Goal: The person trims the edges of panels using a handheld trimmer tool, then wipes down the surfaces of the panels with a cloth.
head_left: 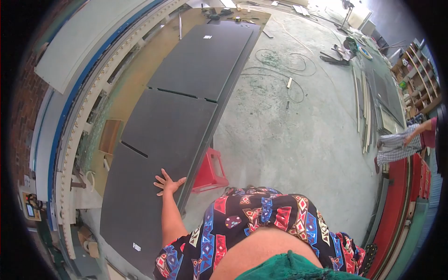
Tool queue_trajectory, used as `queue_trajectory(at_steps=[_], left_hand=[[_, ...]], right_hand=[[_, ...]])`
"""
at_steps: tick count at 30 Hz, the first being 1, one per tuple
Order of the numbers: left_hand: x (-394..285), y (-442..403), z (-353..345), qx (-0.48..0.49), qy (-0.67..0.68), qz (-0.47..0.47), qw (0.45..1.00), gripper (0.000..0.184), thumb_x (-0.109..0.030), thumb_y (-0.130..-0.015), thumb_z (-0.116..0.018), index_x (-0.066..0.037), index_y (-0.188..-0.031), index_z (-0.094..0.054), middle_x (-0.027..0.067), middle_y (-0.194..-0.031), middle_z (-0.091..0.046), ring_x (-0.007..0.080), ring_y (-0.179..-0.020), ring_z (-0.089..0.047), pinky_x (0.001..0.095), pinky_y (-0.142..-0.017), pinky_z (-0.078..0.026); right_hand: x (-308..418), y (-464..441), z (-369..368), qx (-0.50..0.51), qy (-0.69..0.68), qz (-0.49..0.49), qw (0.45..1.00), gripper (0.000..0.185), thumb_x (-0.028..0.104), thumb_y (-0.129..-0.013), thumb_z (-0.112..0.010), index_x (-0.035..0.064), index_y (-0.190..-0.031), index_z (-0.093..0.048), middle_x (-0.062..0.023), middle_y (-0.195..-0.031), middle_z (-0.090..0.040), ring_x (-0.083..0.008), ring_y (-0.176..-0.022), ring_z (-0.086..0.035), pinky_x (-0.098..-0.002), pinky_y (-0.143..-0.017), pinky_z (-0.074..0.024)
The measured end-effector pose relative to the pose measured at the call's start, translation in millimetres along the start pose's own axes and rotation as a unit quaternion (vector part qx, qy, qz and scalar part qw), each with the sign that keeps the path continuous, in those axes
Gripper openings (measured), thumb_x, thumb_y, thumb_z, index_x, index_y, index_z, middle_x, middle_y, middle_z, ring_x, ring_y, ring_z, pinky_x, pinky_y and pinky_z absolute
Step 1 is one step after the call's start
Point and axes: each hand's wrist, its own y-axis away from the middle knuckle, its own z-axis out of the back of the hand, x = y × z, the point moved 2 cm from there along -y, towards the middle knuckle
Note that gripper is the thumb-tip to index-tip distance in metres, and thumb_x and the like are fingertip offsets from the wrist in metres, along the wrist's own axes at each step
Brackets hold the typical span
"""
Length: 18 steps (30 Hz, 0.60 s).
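Note:
My left hand (169, 183) lies palm down on a long dark grey panel (172, 116), its fingers spread and holding nothing. The hand rests near the panel's right edge. Narrow slots cross the surface farther along, and a small white label (136, 247) is stuck close to the near end. Another white label (207, 37) marks the far end. Below the right edge a second layer shows, perhaps another panel. My right hand is out of the picture.
A red plastic stool (210, 172) stands beside the panel's right edge. Along the left runs a long machine with a blue rail (70, 112). A tape measure (238, 19) lies beyond the panel. Cables (298, 70) cross the floor. At right, another person (406, 140) stands near stacked strips.

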Motion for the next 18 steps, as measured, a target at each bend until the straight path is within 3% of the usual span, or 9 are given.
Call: queue_trajectory(at_steps=[4, 9, 18], left_hand=[[1.1, 3.4, 4.7, 0.023, -0.004, 0.017, 1.000, 0.141, -0.075, -0.050, -0.072, -0.030, -0.143, 0.024, 0.0162, -0.153, 0.021, 0.0396, -0.139, 0.019, 0.0750, -0.099, -0.002], [-1.4, 16.9, 0.9, 0.022, 0.001, 0.021, 1.000, 0.143, -0.072, -0.050, -0.075, -0.029, -0.143, 0.026, 0.0161, -0.152, 0.023, 0.0391, -0.139, 0.021, 0.0740, -0.100, -0.002], [1.2, 48.8, -8.0, 0.053, -0.016, 0.063, 0.996, 0.142, -0.065, -0.054, -0.078, -0.029, -0.142, 0.027, 0.0148, -0.151, 0.028, 0.0383, -0.139, 0.021, 0.0721, -0.102, -0.006]], right_hand=[[0.0, -41.8, -10.0, -0.021, 0.015, 0.015, 1.000, 0.024, 0.010, -0.071, -0.072, -0.0007, -0.090, -0.060, -0.0104, -0.065, -0.062, -0.0161, -0.053, -0.059, -0.0339, -0.049, -0.0448], [11.9, -80.6, 34.5, -0.057, 0.062, 0.036, 0.996, 0.024, 0.011, -0.072, -0.072, -0.0008, -0.089, -0.060, -0.0103, -0.065, -0.062, -0.0159, -0.053, -0.059, -0.0340, -0.049, -0.0448], [97.1, -150.5, 91.9, -0.104, 0.141, 0.091, 0.980, 0.025, 0.013, -0.072, -0.073, -0.0010, -0.088, -0.059, -0.0103, -0.064, -0.061, -0.0157, -0.053, -0.058, -0.0342, -0.049, -0.0447]])
